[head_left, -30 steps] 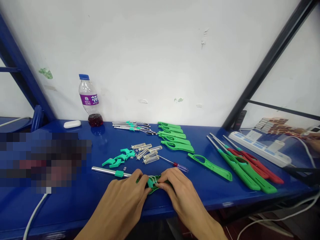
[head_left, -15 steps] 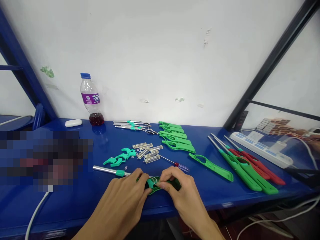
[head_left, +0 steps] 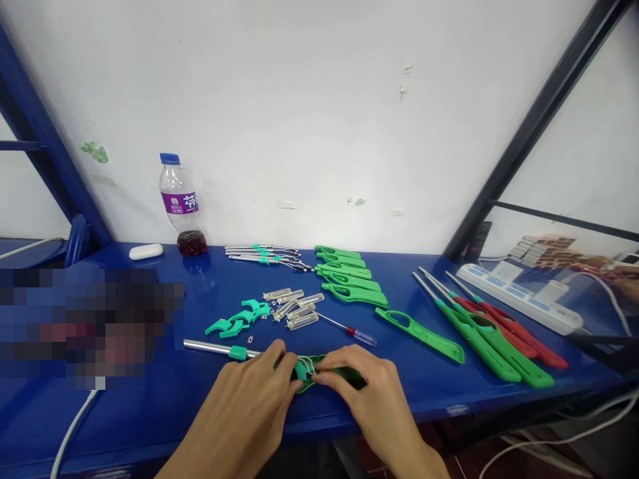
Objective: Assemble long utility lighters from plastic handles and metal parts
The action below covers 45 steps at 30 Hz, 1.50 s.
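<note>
My left hand (head_left: pixel 252 399) is closed on a green lighter handle half (head_left: pixel 305 388) lying near the table's front edge. Its thumb and fingertips press beside a teal trigger (head_left: pixel 300 369) seated in that handle. Out of the handle's left end runs a silver tube (head_left: pixel 207 345) with a teal collar (head_left: pixel 241 352). Thin white wires (head_left: pixel 308 361) loop up between the hands. My right hand (head_left: pixel 374 389) pinches at these wires over the handle, thumb and index finger together; the exact contact is partly hidden by the fingertips.
Beyond my hands lie loose teal triggers (head_left: pixel 232 326), clear lighter tanks (head_left: pixel 299 311), a screwdriver (head_left: pixel 362 336), wired tubes (head_left: pixel 259 254) and green handle halves (head_left: pixel 354 295). To the right are assembled lighters (head_left: pixel 479 339) and a power strip (head_left: pixel 519 297). A bottle (head_left: pixel 182 209) stands back left.
The camera view has shifted slightly. My right hand's index finger now lies flatter and a little lower over the wires, while my left hand keeps its hold on the lighter handle.
</note>
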Motion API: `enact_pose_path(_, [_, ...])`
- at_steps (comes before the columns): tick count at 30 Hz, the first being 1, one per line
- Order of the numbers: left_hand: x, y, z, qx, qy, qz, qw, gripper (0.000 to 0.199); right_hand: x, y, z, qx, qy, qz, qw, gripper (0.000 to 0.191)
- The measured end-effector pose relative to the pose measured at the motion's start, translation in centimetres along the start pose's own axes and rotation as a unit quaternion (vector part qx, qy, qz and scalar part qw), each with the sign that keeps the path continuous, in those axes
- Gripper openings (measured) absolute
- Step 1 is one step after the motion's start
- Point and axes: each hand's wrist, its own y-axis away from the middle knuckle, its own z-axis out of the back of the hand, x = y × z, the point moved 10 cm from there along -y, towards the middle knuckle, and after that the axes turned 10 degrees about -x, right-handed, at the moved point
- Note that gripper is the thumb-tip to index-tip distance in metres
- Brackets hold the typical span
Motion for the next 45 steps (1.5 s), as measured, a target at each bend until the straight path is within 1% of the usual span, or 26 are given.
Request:
enact_pose_path(3, [0.0, 0.0, 0.0, 0.006, -0.001, 0.001, 1.0, 0.029, 0.5, 0.2, -0.1, 0.009, 0.01, 0.036, 0.999, 0.013])
enact_pose_path(8, [-0.2, -0.3, -0.1, 0.011, -0.003, 0.005, 1.0, 0.027, 0.7, 0.4, -0.4, 0.025, 0.027, 0.058, 0.998, 0.016])
enact_pose_path(12, [0.2, -0.3, 0.6, -0.036, 0.019, -0.002, 0.999, 0.028, 1.4, 0.8, -0.6, 0.027, 0.044, 0.098, 0.994, 0.014])
enact_pose_path(14, [1.0, 0.0, 1.0, -0.057, 0.03, -0.007, 0.998, 0.035, 1.7, 1.0, -0.6, 0.027, 0.048, 0.11, 0.992, 0.012])
enact_pose_path(16, [2.4, 0.3, 1.6, -0.079, 0.027, 0.001, 0.997, 0.041, 1.8, 1.0, -0.6, 0.024, 0.045, 0.118, 0.992, 0.012])
enact_pose_path(19, [5.3, 0.6, 2.6, -0.114, 0.028, 0.041, 0.992, 0.036, 1.8, 1.1, -0.5, 0.02, 0.039, 0.121, 0.992, 0.012])
enact_pose_path(20, [5.9, 0.6, 2.6, -0.111, 0.042, 0.047, 0.992, 0.033, 1.7, 1.1, -0.5, 0.021, 0.04, 0.117, 0.992, 0.011])
enact_pose_path(22, [6.7, 0.4, 2.2, -0.085, 0.077, 0.05, 0.992, 0.029, 1.4, 1.0, -0.5, 0.026, 0.046, 0.103, 0.993, 0.01])
enact_pose_path(25, [7.0, -0.1, 1.5, -0.038, 0.106, 0.05, 0.992, 0.026, 0.8, 0.9, -0.3, 0.027, 0.06, 0.081, 0.995, 0.005])
enact_pose_path(27, [6.9, -0.3, 1.2, -0.023, 0.105, 0.046, 0.993, 0.027, 0.5, 0.8, -0.2, 0.023, 0.062, 0.074, 0.995, 0.004])
enact_pose_path(32, [6.5, -0.4, 1.1, -0.02, 0.119, 0.034, 0.992, 0.027, -0.1, 0.6, 0.0, 0.024, 0.049, 0.06, 0.997, 0.007])
enact_pose_path(34, [6.4, -0.2, 1.0, -0.021, 0.131, 0.04, 0.99, 0.028, -0.3, 0.5, 0.1, 0.021, 0.047, 0.054, 0.997, 0.008])
enact_pose_path(37, [6.4, -0.1, 0.7, -0.005, 0.137, 0.053, 0.989, 0.027, -0.4, 0.5, 0.2, 0.019, 0.048, 0.048, 0.998, 0.009])
enact_pose_path(39, [6.3, -0.2, 0.6, 0.001, 0.134, 0.055, 0.989, 0.025, -0.4, 0.5, 0.2, 0.02, 0.048, 0.046, 0.998, 0.009])
enact_pose_path(45, [6.6, -0.6, 0.5, -0.011, 0.142, 0.053, 0.988, 0.015, -0.5, 0.5, 0.2, 0.022, 0.043, 0.046, 0.998, 0.008])
